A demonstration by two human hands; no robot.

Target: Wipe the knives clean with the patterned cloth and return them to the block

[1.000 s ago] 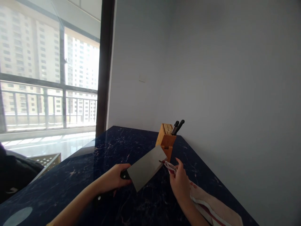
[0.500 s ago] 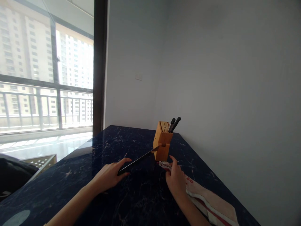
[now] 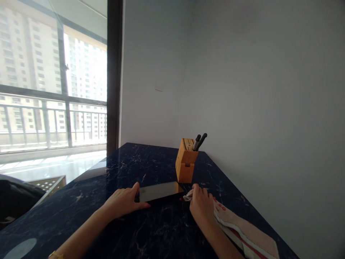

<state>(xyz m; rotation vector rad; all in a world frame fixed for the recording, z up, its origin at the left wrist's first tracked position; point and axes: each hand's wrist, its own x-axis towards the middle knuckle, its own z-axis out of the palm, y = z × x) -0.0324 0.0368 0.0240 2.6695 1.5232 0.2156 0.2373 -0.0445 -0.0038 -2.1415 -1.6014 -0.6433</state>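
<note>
My left hand (image 3: 122,202) is closed on the left end of a black-edged tablet (image 3: 159,192), thumb at the top edge and a finger below. Its glossy screen faces up toward me and mirrors a bit of orange from the wooden block at the right corner. Whether the tablet touches the table I cannot tell. My right hand (image 3: 202,205) grips one bunched end of a pink and white towel (image 3: 246,230) with red marks, close to the tablet's right end. The rest of the towel trails along the table under and beside my right forearm.
Just beyond the tablet stands a wooden knife block (image 3: 186,167) with black-handled tools (image 3: 201,141) in it. The dark blue marbled table (image 3: 145,162) runs back to grey walls (image 3: 256,90). A black object (image 3: 18,198) lies beyond its left edge, near a window (image 3: 54,90).
The tablet has turned from nearly edge-on to showing its screen, its right end dropping toward me. My right hand has come slightly nearer, its fingers now closed around the towel end.
</note>
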